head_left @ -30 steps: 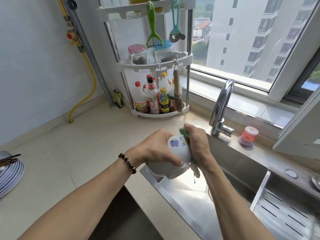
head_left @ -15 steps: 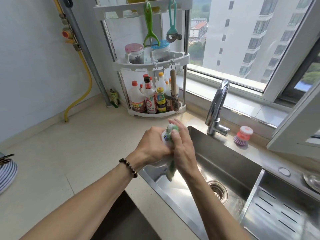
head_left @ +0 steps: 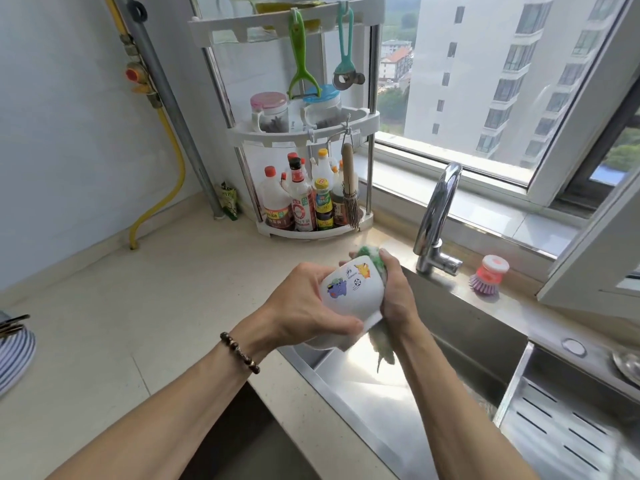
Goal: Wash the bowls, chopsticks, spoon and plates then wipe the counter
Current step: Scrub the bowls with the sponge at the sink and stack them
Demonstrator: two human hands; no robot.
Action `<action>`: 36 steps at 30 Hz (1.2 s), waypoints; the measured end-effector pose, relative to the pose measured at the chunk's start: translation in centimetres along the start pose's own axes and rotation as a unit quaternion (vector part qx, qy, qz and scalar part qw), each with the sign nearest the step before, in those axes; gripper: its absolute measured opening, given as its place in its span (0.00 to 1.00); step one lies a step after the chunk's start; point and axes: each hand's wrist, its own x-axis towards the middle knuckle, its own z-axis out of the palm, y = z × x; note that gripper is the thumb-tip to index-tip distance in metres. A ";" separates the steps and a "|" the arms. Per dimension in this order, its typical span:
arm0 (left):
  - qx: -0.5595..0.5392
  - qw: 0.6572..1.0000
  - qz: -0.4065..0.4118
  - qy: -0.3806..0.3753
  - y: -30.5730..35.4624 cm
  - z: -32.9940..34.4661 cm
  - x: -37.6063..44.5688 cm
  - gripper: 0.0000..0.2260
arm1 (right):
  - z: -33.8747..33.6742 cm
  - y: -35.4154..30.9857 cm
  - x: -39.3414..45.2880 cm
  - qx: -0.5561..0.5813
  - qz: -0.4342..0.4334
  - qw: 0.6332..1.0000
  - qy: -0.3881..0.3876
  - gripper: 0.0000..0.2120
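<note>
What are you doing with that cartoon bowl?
A person is washing dishes. The left hand grips a white bowl with cartoon pictures, tipped on its side over the steel sink. The right hand presses a green cloth against the bowl to scrub it. No water shows coming from the tap. Striped plates with chopsticks wait on the counter.
</note>
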 end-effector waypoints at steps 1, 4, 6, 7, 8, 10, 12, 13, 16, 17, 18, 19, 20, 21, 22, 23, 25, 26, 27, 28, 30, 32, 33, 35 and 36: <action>-0.018 1.000 0.009 -0.011 0.1 -0.1 -0.3 0.15 | -0.4 -0.2 0.0 0.009 0.035 0.999 0.001 0.23; -0.075 0.997 -0.004 -0.033 0.1 -0.8 -0.6 0.18 | -0.8 -0.5 -0.2 0.009 0.057 0.998 -0.004 0.23; -0.066 0.994 -0.040 -0.074 0.3 -1.3 -0.3 0.21 | -0.9 -0.7 0.0 -0.058 0.021 0.998 0.021 0.21; -0.038 0.994 -0.059 -0.086 0.5 -1.4 0.0 0.21 | -0.6 -1.2 -0.1 -0.115 -0.015 0.993 0.021 0.20; 0.001 0.993 -0.075 -0.089 0.9 -1.4 0.3 0.20 | -0.1 -1.5 0.0 -0.175 -0.052 0.983 0.013 0.20; 0.069 0.989 -0.103 -0.075 1.3 -1.0 0.9 0.16 | 0.5 -1.8 0.1 -0.257 -0.107 0.960 0.010 0.28; 0.074 0.991 -0.103 -0.049 1.3 -0.5 1.1 0.13 | 0.9 -1.6 -0.2 -0.247 -0.126 0.961 0.021 0.30; 0.073 0.992 -0.098 -0.026 1.1 -0.4 1.2 0.12 | 1.0 -1.1 -0.5 -0.239 -0.142 0.960 0.022 0.29; 0.053 0.994 -0.079 0.051 0.0 -0.1 1.6 0.09 | 1.7 1.5 -1.9 -0.333 -0.202 0.920 -0.028 0.24; 0.046 0.995 -0.071 0.059 -0.2 -0.1 1.6 0.08 | 1.8 2.0 -2.2 -0.348 -0.212 0.913 -0.032 0.23; 0.040 0.996 -0.063 0.056 -0.2 0.0 1.5 0.09 | 1.7 1.9 -2.0 -0.321 -0.207 0.924 -0.021 0.21; 0.034 0.997 -0.055 0.050 -0.1 0.3 1.3 0.10 | 1.7 1.4 -1.6 -0.236 -0.170 0.957 0.001 0.18; 0.026 0.997 -0.052 0.049 -0.1 0.5 1.2 0.11 | 1.4 0.8 -1.1 -0.135 -0.117 0.984 0.016 0.17; 0.021 0.997 -0.051 0.056 -0.1 0.8 1.1 0.12 | 1.2 0.4 -0.7 -0.064 -0.079 0.995 0.025 0.18; 0.019 0.996 -0.051 0.068 -0.2 1.0 1.2 0.13 | 1.0 0.6 -0.6 -0.037 -0.080 0.996 0.024 0.19; 0.020 0.995 -0.050 0.083 -0.4 1.1 1.3 0.13 | 1.3 0.7 -0.9 -0.075 -0.114 0.990 0.024 0.19; 0.024 0.993 -0.043 0.107 -0.7 0.8 1.8 0.11 | 2.1 2.0 -1.6 -0.239 -0.210 0.948 0.009 0.19; 0.027 0.993 -0.040 0.103 -0.8 0.5 1.8 0.11 | 2.2 2.3 -1.7 -0.283 -0.221 0.933 0.008 0.18; 0.025 0.995 -0.033 0.091 -0.8 0.4 1.7 0.10 | 2.1 2.1 -1.7 -0.287 -0.215 0.933 0.006 0.16; 0.021 0.996 -0.027 0.080 -0.8 0.4 1.4 0.11 | 2.1 1.6 -1.3 -0.231 -0.189 0.954 0.012 0.15; 0.012 0.998 -0.022 0.063 -0.4 0.5 0.8 0.13 | 1.3 0.5 -0.2 -0.089 -0.116 0.989 0.037 0.16; 0.013 0.997 -0.021 0.070 -0.2 0.7 0.9 0.13 | 1.5 0.0 -0.6 -0.113 -0.141 0.983 0.042 0.14; 0.024 0.996 -0.021 0.083 -0.3 0.6 1.1 0.12 | 1.7 0.2 -0.9 -0.188 -0.190 0.963 0.035 0.15; 0.059 0.994 -0.022 0.087 -0.4 0.3 1.6 0.10 | 1.8 1.6 -0.8 -0.313 -0.252 0.916 0.009 0.17; 0.074 0.994 -0.019 0.080 -0.3 0.2 1.6 0.09 | 1.8 1.9 -0.7 -0.314 -0.241 0.919 0.005 0.17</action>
